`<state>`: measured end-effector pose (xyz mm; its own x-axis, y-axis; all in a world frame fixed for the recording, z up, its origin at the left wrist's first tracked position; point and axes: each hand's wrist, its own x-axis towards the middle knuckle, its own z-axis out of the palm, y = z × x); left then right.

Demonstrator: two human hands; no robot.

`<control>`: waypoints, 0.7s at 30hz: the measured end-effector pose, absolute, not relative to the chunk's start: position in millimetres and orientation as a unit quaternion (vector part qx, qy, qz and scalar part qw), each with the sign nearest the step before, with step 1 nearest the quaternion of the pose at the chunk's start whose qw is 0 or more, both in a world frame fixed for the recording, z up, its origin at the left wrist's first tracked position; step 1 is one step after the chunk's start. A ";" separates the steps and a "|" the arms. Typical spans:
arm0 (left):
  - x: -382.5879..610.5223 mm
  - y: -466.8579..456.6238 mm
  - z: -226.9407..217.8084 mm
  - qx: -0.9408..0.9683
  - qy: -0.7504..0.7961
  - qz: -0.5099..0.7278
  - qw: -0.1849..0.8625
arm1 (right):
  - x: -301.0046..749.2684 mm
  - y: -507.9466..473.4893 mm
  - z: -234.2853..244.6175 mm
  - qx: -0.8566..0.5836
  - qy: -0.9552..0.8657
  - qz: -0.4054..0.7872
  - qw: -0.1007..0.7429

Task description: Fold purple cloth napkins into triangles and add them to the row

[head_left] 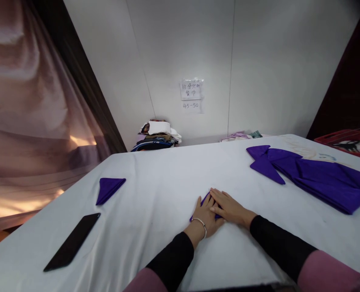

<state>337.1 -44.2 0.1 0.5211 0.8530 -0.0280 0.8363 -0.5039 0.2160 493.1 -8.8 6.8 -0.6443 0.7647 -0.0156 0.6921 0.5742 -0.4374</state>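
Observation:
A small folded purple napkin (205, 199) lies on the white-covered table in front of me, mostly hidden beneath my hands. My left hand (206, 217), with a silver bracelet at the wrist, presses flat on it with the fingers stretched out. Coming in from the right, my right hand (231, 208) also lies flat, its fingers overlapping those of the left at the napkin's upper edge. Off to the left rests another napkin folded into a purple triangle (109, 189). Several loosely laid purple napkins (326, 180) are spread along the right side.
A black flat slab like a phone or tablet (73, 242) lies at the left. Behind the white tablecloth's (167, 174) far edge sits a pile of folded clothes (158, 136). A red basket (347, 140) stands at far right, and a pinkish curtain (36, 105) hangs at left.

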 end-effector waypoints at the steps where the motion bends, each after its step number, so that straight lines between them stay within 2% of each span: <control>1: 336.8 -43.6 -1.0 0.866 0.488 0.036 0.101 | 496.6 -9.1 3.9 -0.415 -0.883 0.200 0.088; 11: 335.4 -51.9 1.2 0.862 0.491 0.061 0.105 | 541.4 -29.5 -16.4 -0.431 -0.891 0.112 0.083; 21: 330.9 -60.7 7.2 0.865 0.474 0.069 0.150 | 575.6 -29.4 -68.6 -0.428 -0.891 0.050 0.144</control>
